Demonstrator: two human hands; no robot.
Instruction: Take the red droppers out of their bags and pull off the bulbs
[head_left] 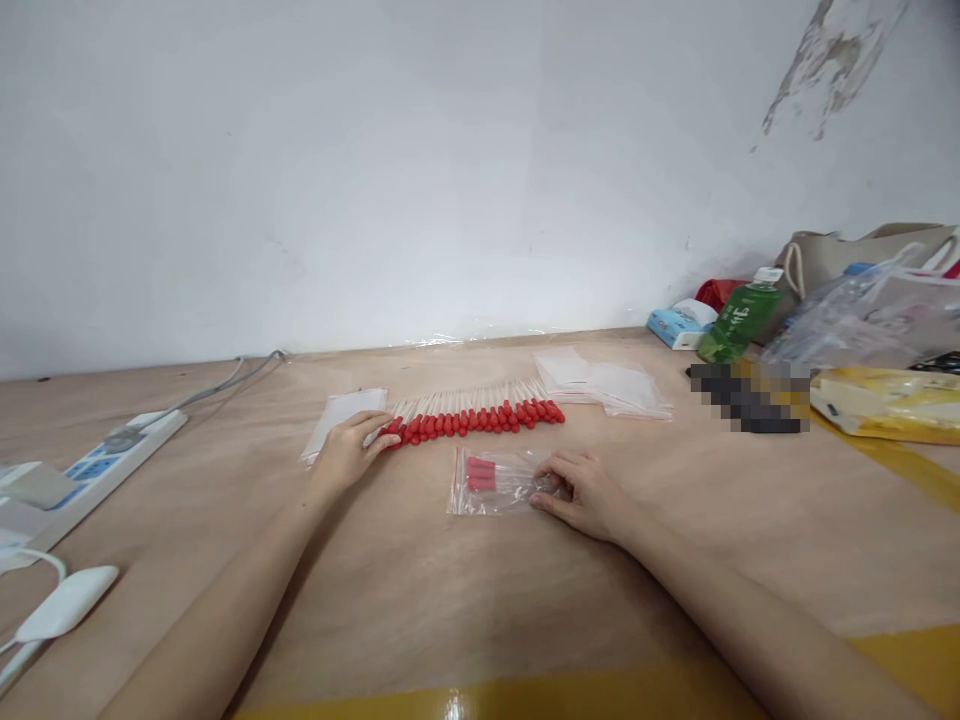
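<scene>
Forearms [247,600] reach in, head view.
Right hand [589,493] pinches the clear bag [512,487], its long axis running leftward from those fingers; the row of red-tipped sticks [474,421] stretches rightward from the nearer left hand [349,447], fingers curled, grip unclear.

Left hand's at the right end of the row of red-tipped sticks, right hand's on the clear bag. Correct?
Wrong end: the head view shows the left hand at the left end of the row of red-tipped sticks. The right hand is on the clear bag, as you say.
</scene>
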